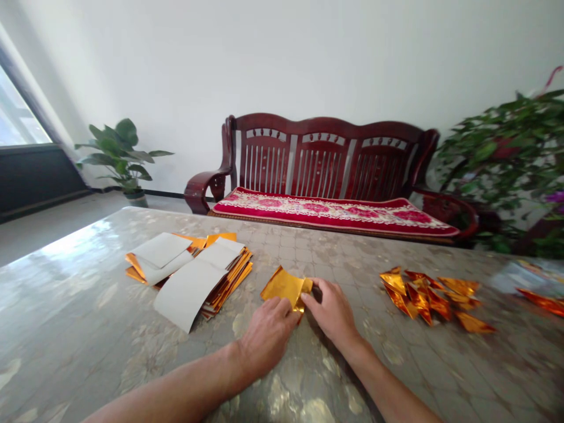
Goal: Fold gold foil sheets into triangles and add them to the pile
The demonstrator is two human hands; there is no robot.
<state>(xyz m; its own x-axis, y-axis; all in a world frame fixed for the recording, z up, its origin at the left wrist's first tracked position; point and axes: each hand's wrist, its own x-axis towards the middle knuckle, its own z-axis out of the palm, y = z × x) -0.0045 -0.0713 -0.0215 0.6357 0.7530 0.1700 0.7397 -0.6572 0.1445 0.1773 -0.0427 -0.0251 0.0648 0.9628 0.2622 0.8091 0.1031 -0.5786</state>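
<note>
A sheet of gold foil paper [282,284] lies on the table in front of me, its right side folded over. My left hand [271,329] presses on its near edge, with the fingers curled together over the paper. At the folded right end, my right hand [329,308] pinches the gold paper between thumb and fingers. Left of my hands is a stack of foil paper sheets [194,294], some with the white side up and orange-gold edges showing. Several folded gold foil pieces [423,296] sit in a loose pile to the right.
A patterned grey cloth [145,364] covers the table. At the far right lies a clear plastic bag [524,277] beside more orange foil. Behind the table stands a dark red wooden bench [324,158], with potted plants [126,153] at either side.
</note>
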